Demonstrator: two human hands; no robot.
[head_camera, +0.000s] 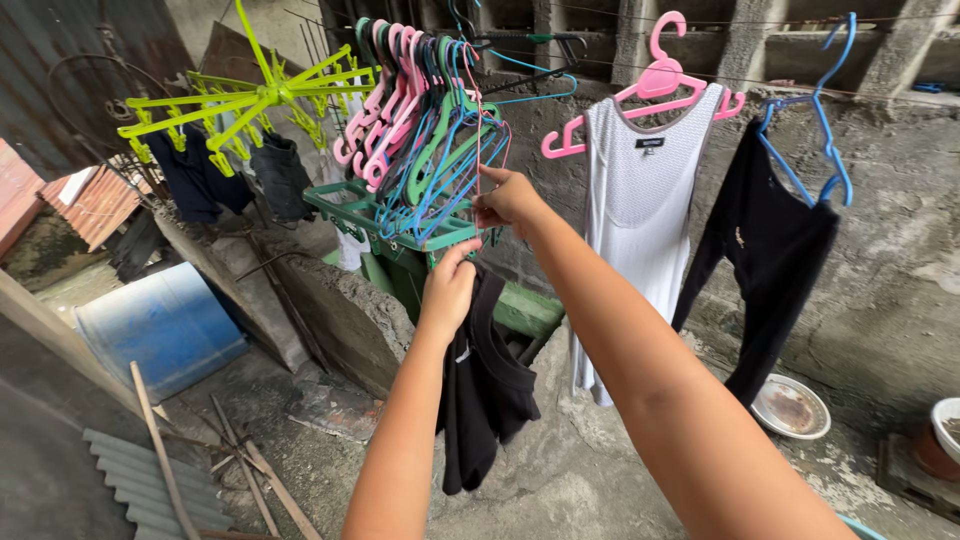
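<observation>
left hand is gripping black shirt | right hand is pinching a hanger in the bunch of hangers

A white sleeveless top hangs on a pink hanger. Beside it, a black garment hangs on a blue hanger. A lime-green clip dryer carries dark clothing. A blue barrel lies on the ground. A metal bowl rests near the concrete wall.
</observation>
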